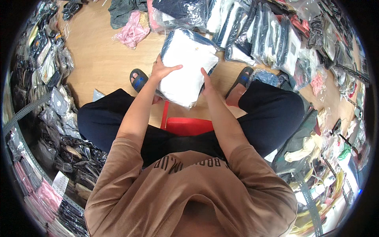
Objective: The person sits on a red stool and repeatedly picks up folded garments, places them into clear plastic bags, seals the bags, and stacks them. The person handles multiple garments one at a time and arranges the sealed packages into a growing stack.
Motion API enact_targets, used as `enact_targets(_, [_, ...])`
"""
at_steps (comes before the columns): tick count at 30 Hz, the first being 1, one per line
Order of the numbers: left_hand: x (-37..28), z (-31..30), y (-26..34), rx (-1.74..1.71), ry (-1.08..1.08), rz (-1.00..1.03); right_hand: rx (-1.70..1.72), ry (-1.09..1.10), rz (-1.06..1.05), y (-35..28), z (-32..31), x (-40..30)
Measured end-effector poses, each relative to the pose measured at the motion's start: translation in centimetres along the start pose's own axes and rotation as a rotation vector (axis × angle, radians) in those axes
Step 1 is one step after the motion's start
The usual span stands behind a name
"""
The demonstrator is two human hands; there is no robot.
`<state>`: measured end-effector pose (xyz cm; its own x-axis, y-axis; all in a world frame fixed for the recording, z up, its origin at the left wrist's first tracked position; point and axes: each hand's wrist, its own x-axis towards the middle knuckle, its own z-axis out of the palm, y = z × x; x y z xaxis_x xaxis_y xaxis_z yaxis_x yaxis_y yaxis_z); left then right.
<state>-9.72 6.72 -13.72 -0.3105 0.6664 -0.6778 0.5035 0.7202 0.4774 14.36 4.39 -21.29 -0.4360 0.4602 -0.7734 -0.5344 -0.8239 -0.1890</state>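
Between my two hands is a stack of folded garments in clear plastic bags, with a white garment on top and dark blue edges showing beneath it. My left hand grips the stack's left side, thumb lying across the white top. On the opposite side, my right hand holds the edge with its thumb up against it; its other fingers are hidden underneath. The stack is held above the floor, between my sandalled feet. Under me the front of a red stool shows.
Bagged garments stand in a row at the upper right, beside a bagged dark pile. A crumpled pink garment lies on the wooden floor. Metal shelving packed with bagged clothes borders the left; more clothing lies at right.
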Motion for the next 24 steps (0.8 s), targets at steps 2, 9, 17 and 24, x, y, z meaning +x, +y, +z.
enact_targets(2, [-0.5,-0.7,0.5,0.023,0.037,0.012,-0.040,0.074,0.049,-0.3,-0.2,-0.4])
enact_targets(9, [-1.0,-1.4,0.1,-0.172,-0.236,-0.057,-0.079,0.157,0.124,-2.3,-1.4,-2.0])
enact_targets(17, [-2.7,4.0,1.3,-0.051,-0.134,0.131,-0.078,0.173,-0.009,-3.6,-2.9,-7.6])
enact_targets(24, [-3.3,7.7,-1.9,-0.696,-0.507,-0.021,-0.330,0.376,0.038,-6.3,-3.6,-10.2])
